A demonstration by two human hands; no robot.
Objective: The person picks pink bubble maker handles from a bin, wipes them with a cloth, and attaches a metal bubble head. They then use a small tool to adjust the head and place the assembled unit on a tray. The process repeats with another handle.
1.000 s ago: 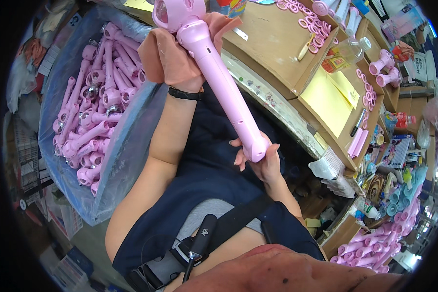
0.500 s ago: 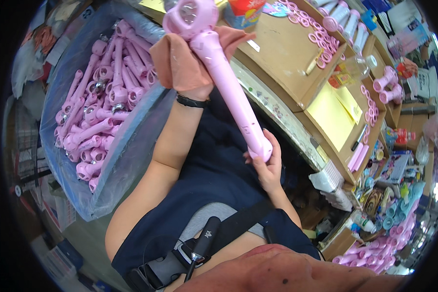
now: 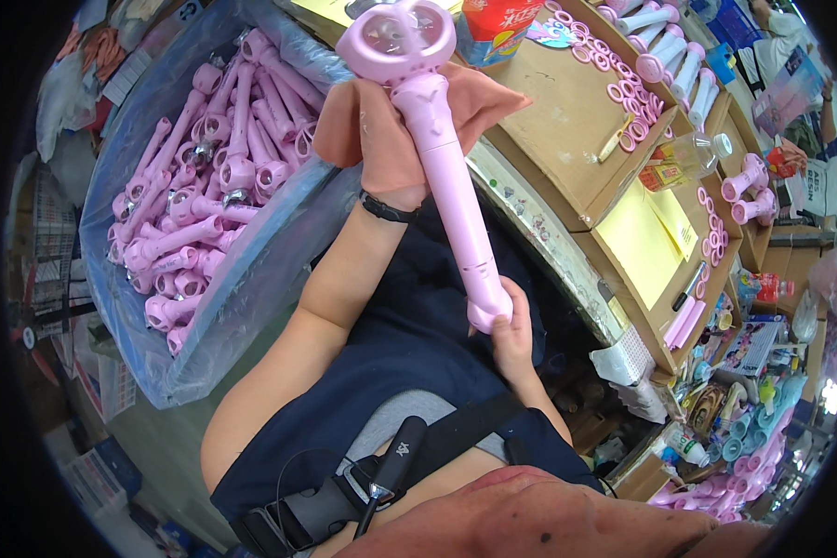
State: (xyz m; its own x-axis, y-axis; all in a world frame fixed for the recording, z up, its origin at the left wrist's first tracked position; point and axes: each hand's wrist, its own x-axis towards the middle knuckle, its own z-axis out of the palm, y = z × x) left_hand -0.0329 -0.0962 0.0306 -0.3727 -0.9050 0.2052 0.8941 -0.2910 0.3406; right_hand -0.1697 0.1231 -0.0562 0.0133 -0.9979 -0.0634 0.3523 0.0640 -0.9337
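Note:
A long pink toy wand lies aslant in front of me, its round open head with a clear centre at the far end. My right hand is closed around the curved butt of its handle. At the neck, just below the head, my left hand presses a salmon-coloured cloth against the wand. The cloth hides most of that hand's fingers, and its corners stick out on both sides of the shaft.
To the left, a blue plastic-lined bin holds many similar pink wands. At right stands a workbench with cardboard trays, pink rings, yellow paper, a clear bottle and a red packet.
The wand has turned more upright; its head has shifted right and slightly nearer, and its butt end a little nearer. Both hands keep their hold and moved along with it.

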